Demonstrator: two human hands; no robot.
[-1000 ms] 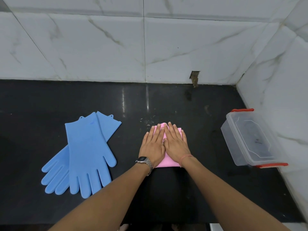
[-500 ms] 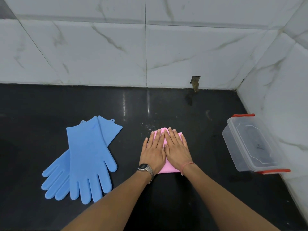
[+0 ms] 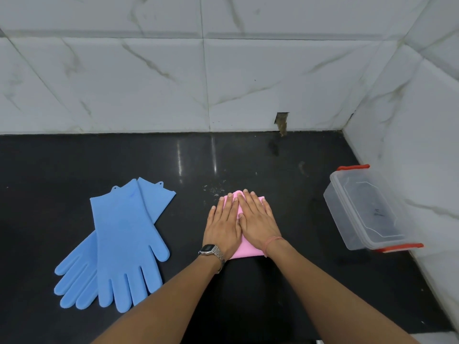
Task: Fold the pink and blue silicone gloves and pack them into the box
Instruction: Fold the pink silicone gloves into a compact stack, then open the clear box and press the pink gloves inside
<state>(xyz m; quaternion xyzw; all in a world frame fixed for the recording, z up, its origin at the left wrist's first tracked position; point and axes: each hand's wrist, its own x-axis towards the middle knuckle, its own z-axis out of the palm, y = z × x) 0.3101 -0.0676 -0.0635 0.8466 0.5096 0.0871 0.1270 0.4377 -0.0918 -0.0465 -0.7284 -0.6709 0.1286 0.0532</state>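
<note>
The folded pink gloves [image 3: 244, 252] lie in the middle of the black counter, mostly hidden under my hands. My left hand [image 3: 222, 225] and my right hand [image 3: 258, 219] press flat on the pink bundle side by side, fingers stretched out and pointing away from me. Two blue gloves [image 3: 124, 242] lie flat and overlapped to the left, fingers toward me, cuffs toward the wall. The clear plastic box [image 3: 357, 227] with red clips stands at the right by the side wall, its lid on.
The black counter [image 3: 285, 184] ends at a white marble-tiled back wall [image 3: 149, 83] and a tiled right wall [image 3: 422, 145]. A small dark notch [image 3: 282, 120] sits at the back wall's base. A metal watch [image 3: 212, 253] is on my left wrist.
My hands stay pressed on the pink gloves; the view has tilted slightly, so everything sits a little lower in the frame. Nothing else has moved.
</note>
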